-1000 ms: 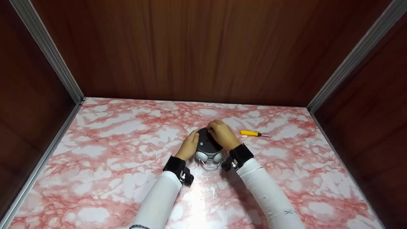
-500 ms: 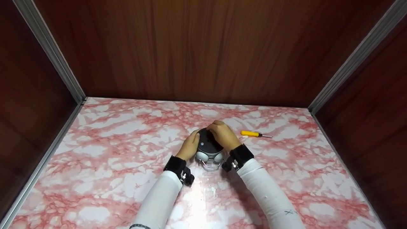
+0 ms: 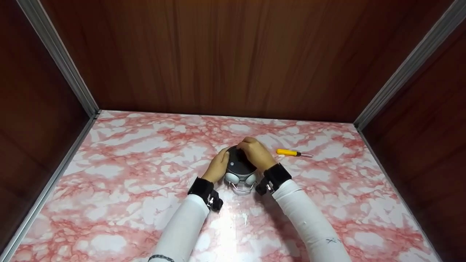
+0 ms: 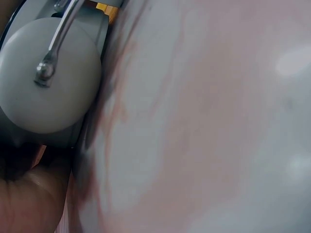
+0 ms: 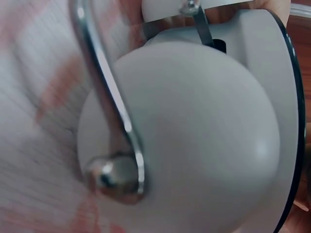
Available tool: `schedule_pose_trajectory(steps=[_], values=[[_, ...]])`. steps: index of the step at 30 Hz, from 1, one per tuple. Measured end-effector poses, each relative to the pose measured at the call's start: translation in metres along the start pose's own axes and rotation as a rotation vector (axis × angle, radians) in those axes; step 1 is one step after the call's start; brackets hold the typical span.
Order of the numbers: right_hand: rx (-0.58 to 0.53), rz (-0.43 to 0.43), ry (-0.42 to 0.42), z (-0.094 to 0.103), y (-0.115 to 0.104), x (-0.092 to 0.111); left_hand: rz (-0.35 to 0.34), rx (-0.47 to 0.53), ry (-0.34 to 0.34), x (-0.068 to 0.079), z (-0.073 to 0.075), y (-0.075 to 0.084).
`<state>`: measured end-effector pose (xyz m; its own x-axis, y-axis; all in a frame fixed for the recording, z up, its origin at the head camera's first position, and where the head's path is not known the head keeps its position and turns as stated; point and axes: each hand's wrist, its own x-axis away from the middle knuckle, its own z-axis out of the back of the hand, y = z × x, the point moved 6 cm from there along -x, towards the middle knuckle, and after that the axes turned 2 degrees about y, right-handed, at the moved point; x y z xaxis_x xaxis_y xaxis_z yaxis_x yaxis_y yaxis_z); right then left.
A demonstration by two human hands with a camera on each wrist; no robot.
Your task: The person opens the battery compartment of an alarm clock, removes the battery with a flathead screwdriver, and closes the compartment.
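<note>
A twin-bell alarm clock (image 3: pixel 239 167) lies with its black back facing up and its bells toward the person. My left hand (image 3: pixel 217 166) grips the clock's left side, thumb over the edge of the back. From the right, my right hand (image 3: pixel 257 154) curls over the far part of the back, its fingertips at the black surface; I cannot tell which small part they pinch. One pale bell (image 4: pixel 51 77) with a metal handle end shows in the left wrist view. The other bell (image 5: pixel 194 131) fills much of the right wrist view.
A screwdriver (image 3: pixel 287 152) with a yellow handle lies to the right of the hands. The red and white marbled tabletop (image 3: pixel 127 203) is bounded by dark wood panels (image 3: pixel 225 58) at the back and both sides.
Both hands stay on the alarm clock; the right fingers shift only slightly at its back. The whole head view drifts a little.
</note>
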<state>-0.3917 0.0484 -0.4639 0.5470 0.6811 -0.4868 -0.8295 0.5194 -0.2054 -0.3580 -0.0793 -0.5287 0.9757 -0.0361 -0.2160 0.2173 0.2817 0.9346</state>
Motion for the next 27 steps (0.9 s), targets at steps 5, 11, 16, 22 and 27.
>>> schedule_pose_trajectory(steps=[5, 11, 16, 22, 27], values=[[0.002, -0.002, -0.001, 0.001, 0.001, 0.002, 0.014, 0.0, 0.003, 0.001, -0.001, -0.001], [-0.038, -0.018, 0.019, 0.01, 0.007, 0.005, 0.025, -0.004, 0.009, 0.001, -0.001, 0.0], [-0.02, -0.03, 0.033, 0.016, 0.014, 0.008, 0.016, -0.007, 0.017, 0.001, 0.0, 0.0], [-0.015, -0.053, 0.011, 0.022, 0.023, 0.017, 0.038, -0.009, 0.008, 0.002, -0.001, -0.003], [0.047, -0.068, 0.021, 0.032, 0.035, 0.023, 0.031, 0.008, 0.011, 0.001, 0.0, 0.001]])
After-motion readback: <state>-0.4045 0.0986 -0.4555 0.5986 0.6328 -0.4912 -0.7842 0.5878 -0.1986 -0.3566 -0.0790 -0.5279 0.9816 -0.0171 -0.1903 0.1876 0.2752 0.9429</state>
